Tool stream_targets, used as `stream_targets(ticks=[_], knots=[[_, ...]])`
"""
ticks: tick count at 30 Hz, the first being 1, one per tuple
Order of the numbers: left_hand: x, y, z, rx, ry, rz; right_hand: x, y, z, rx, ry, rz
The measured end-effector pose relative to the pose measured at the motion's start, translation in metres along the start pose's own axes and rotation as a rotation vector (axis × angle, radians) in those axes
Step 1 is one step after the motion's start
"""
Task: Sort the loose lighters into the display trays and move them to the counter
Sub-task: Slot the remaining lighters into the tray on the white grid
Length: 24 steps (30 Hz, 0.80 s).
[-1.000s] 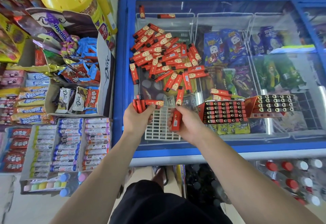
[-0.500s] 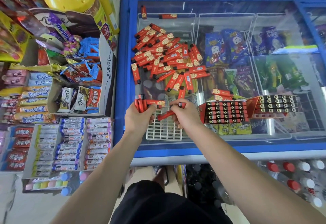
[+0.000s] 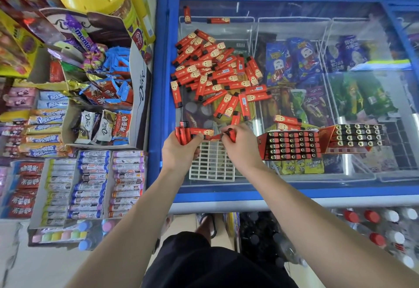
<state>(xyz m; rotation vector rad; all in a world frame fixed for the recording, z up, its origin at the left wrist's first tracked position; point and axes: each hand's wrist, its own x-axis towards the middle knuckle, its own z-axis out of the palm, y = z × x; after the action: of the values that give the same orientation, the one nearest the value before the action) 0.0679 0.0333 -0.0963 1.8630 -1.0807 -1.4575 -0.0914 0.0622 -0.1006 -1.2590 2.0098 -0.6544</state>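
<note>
A pile of loose red lighters [image 3: 217,72] lies on the glass lid of the blue freezer [image 3: 163,106]. My left hand [image 3: 180,151] grips a bundle of several red lighters [image 3: 184,134], with one lying crosswise on top. My right hand [image 3: 242,149] pinches a single red lighter [image 3: 230,134] close to the bundle. Both hands hover over the far edge of an empty white grid tray [image 3: 213,163]. To the right sit two filled red display trays, one near [image 3: 291,145] and one farther right [image 3: 357,134].
A few stray lighters [image 3: 286,122] lie beside the filled trays, and two more [image 3: 217,20] at the lid's far end. Candy and gum boxes [image 3: 90,185] crowd the shelves at left. Bottles [image 3: 374,231] stand below the freezer at right.
My right hand has lifted a lighter from over the white tray and carried it up and left toward the bundle in my left hand. The left hand has barely moved.
</note>
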Motion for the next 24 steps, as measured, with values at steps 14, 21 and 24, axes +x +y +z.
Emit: stream_targets(ticks=[14,21,24], knots=[[0.002,-0.001,0.0,0.02,0.009,0.017,0.007,-0.01,0.011,-0.327,-0.152,-0.338],[0.004,-0.001,-0.001,0.026,-0.002,0.016,0.006,-0.003,0.003,-0.126,-0.218,-0.156],[0.003,-0.002,-0.001,0.027,-0.008,0.011,-0.003,-0.005,-0.005,0.177,-0.184,0.052]])
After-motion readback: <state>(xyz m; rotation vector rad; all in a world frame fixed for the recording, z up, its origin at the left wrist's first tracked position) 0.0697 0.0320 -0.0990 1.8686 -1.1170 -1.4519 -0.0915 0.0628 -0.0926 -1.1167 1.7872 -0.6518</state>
